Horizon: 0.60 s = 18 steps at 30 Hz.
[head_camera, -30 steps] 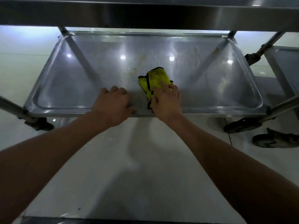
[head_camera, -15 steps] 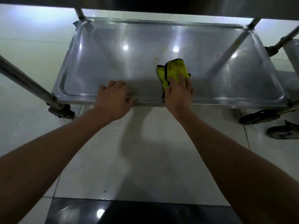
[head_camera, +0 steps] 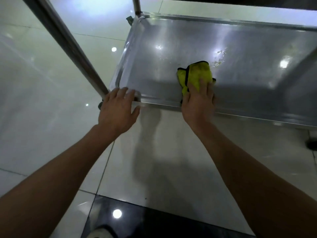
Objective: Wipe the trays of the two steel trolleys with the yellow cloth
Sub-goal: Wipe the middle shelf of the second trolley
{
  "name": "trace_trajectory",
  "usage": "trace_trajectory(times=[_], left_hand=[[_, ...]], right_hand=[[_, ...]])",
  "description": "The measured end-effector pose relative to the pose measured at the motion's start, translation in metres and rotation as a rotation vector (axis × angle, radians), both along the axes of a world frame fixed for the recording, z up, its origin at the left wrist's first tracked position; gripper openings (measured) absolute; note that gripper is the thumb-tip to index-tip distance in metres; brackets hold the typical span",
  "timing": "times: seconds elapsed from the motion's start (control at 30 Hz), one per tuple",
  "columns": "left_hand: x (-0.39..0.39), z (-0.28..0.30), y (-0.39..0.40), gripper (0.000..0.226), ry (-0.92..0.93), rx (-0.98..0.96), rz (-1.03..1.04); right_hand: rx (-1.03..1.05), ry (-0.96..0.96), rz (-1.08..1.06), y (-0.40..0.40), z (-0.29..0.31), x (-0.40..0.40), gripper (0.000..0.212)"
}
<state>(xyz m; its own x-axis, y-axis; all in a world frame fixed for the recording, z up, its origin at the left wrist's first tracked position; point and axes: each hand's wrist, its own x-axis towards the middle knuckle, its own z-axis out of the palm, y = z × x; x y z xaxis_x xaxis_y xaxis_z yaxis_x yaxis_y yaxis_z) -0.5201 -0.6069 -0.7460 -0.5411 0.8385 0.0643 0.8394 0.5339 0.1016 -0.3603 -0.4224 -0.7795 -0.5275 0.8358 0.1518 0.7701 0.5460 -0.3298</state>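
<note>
The bottom steel tray (head_camera: 154, 48) of a trolley fills the upper right of the head view. A folded yellow cloth (head_camera: 195, 74) with a dark border lies on it near the front rim. My right hand (head_camera: 199, 103) presses flat on the cloth's near part, fingers straight. My left hand (head_camera: 118, 110) rests with fingers laid over the tray's front left corner, beside the leg. Wet spots and smears (head_camera: 219, 57) show on the tray just beyond the cloth.
A steel trolley leg (head_camera: 68, 47) slants from the top left down to the tray corner. Glossy white floor tiles (head_camera: 42, 100) lie all round, with a black tile strip (head_camera: 154, 222) at the bottom. A dark castor (head_camera: 312, 144) shows at the right edge.
The view has swung left and closer. My left hand has slid left along the front rim to the corner. My right hand still presses the cloth on the tray.
</note>
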Motion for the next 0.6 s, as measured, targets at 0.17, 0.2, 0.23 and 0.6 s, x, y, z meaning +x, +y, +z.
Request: trace_trajectory(times=[0.17, 0.2, 0.23, 0.6], left_hand=[[-0.011, -0.001, -0.008, 0.033, -0.054, -0.014, 0.095], [-0.012, -0.001, -0.008, 0.03, -0.074, 0.0, 0.107], [-0.013, -0.002, -0.007, 0.028, -0.089, 0.011, 0.113], [-0.033, -0.008, -0.028, 0.034, -0.111, 0.135, 0.108]], right_hand=[[-0.04, -0.034, 0.134, -0.038, 0.004, -0.062, 0.049], [-0.056, -0.028, 0.169, -0.046, 0.005, -0.076, 0.05], [-0.076, -0.018, 0.198, -0.053, 0.006, -0.09, 0.05], [-0.229, 0.065, 0.425, -0.079, 0.016, -0.17, 0.037]])
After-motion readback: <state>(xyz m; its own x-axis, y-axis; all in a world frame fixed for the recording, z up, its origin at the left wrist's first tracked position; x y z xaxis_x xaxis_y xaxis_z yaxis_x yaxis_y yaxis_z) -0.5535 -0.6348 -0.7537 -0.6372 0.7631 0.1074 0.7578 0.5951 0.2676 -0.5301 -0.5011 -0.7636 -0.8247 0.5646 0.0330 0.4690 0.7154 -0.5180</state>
